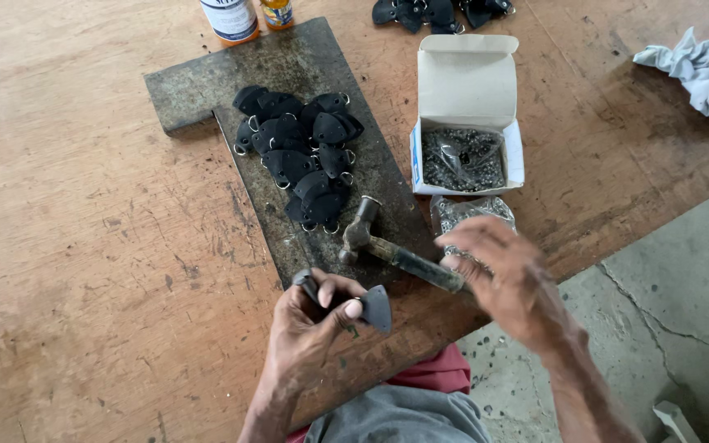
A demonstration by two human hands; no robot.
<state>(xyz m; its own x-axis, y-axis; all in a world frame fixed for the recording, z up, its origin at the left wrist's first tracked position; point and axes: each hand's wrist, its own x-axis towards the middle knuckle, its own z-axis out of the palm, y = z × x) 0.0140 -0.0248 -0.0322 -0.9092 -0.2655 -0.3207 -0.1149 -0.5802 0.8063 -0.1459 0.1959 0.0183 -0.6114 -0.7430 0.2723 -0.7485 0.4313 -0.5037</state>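
1 piece in hand: a small dark leather tab (377, 308) is pinched at its left end, over the near edge of the steel plate (387, 176), its pointed end free toward the right.
Left hand (315, 324): closed; thumb and fingers are wrapped around a short dark punch-like tool (306, 284) and the tab together.
Right hand (509, 280): blurred, fingers spread loosely over the end of the hammer (391, 248) handle; whether the handle is fully gripped cannot be told.
Hammer: its head is resting on the plate, just beside the pile, handle angled toward the right hand.
Handling, as judged: the tab looks light, thin and flexible, likely to fold if pressed; it is best taken by the flat near an edge. The hammer looks head-heavy and is best taken low on the handle.
Pile: roughly 12 matching dark tabs with metal rings (299, 152) are heaped on the plate beyond the hammer.
Box: an open white carton (468, 123) of small metal fittings is seen at the plate's right edge, a clear bag of more (471, 215) just below it.
Further out: 2 bottles (244, 16), more dark pieces (441, 14), a pale rag (703, 67), all on the worn wooden table (84, 246).
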